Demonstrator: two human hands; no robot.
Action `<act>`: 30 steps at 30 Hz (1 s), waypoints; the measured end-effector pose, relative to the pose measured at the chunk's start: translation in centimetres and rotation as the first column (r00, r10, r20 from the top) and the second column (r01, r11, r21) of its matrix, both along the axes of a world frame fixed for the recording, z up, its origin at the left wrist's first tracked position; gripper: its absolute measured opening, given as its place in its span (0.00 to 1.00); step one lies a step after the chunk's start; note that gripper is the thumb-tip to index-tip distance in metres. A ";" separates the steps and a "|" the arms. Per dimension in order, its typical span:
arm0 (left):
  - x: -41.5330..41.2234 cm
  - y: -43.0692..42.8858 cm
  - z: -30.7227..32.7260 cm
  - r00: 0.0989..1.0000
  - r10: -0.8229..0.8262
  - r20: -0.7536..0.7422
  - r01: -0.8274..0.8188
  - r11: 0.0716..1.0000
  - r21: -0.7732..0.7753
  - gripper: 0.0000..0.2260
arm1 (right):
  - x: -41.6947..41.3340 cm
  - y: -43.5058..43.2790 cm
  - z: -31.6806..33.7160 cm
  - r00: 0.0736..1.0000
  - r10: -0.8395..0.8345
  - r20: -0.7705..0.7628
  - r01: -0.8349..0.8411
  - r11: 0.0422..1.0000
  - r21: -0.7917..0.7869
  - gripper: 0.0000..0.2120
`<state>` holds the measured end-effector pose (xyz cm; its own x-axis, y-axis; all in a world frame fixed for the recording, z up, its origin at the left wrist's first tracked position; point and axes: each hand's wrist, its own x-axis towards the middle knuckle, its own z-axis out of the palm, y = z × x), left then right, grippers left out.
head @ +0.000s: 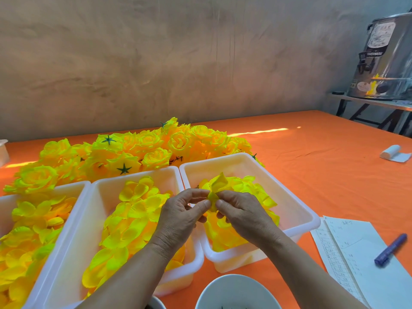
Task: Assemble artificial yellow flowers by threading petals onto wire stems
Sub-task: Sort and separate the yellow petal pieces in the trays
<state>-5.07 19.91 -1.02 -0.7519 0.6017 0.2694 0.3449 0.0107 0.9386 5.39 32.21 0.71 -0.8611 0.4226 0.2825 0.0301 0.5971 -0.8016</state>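
Note:
Between my two hands, above the gap between the middle and right bins, is a folded yellow petal piece [217, 184]. My left hand [182, 216] pinches its lower left edge with thumb and fingertips. My right hand [242, 214] pinches the same piece from the right. No wire stem shows; my fingers hide the piece's base. Loose yellow petals fill three white plastic bins: left [73, 195], middle [176, 175] and right [296, 201]. A heap of finished yellow flowers [138, 150] with green star-shaped calyxes lies behind the bins.
An orange cloth [323, 157] covers the table. A white bowl [236, 293] sits at the near edge. Paper sheets [365, 259] with a blue marker [390, 250] lie at right, a white roll [393, 152] farther back. A steel urn [388, 59] stands on a side table.

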 end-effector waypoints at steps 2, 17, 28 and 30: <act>-0.1 0.1 -0.1 1.000 0.017 0.007 -0.017 1.000 -0.001 0.06 | 0.0 0.0 0.1 1.000 0.014 0.001 -0.014 0.998 -0.057 0.14; -0.4 0.1 -0.4 0.999 0.048 -0.002 -0.048 0.999 0.001 0.02 | 0.0 0.2 0.2 1.000 0.015 -0.019 -0.019 0.976 -0.218 0.10; 0.2 0.2 0.1 0.999 0.042 -0.013 -0.042 0.999 0.016 0.09 | 0.0 0.4 0.5 0.994 -0.100 -0.043 0.078 0.929 -0.363 0.09; 0.1 0.2 0.2 0.998 0.056 0.033 -0.058 0.996 0.062 0.11 | 0.0 0.5 0.5 0.978 -0.195 -0.079 0.153 0.916 -0.371 0.07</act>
